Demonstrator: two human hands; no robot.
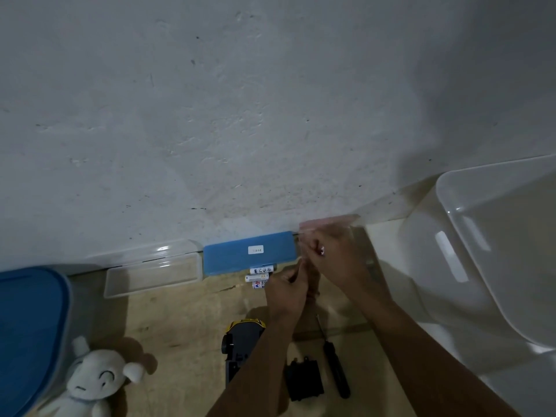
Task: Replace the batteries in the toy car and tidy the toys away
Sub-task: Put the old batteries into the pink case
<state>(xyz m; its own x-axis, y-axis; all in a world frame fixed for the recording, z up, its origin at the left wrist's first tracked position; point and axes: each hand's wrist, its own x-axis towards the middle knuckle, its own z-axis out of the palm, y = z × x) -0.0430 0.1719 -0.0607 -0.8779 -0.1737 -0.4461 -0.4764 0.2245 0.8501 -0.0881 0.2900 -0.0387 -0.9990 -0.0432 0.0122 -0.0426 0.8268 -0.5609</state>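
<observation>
The yellow and black toy car lies upside down on the floor, partly under my left forearm. Its black battery cover and a black screwdriver lie to its right. Three batteries rest in front of a shut blue case. Both hands are at a blurred clear pinkish case by the wall. My left hand pinches its near corner. My right hand is closed over the case, with a small red and white item between its fingers.
An open clear case sits left of the blue one. A bin with a blue lid and a white plush toy are at the lower left. A large translucent bin stands at the right. The grey wall is close ahead.
</observation>
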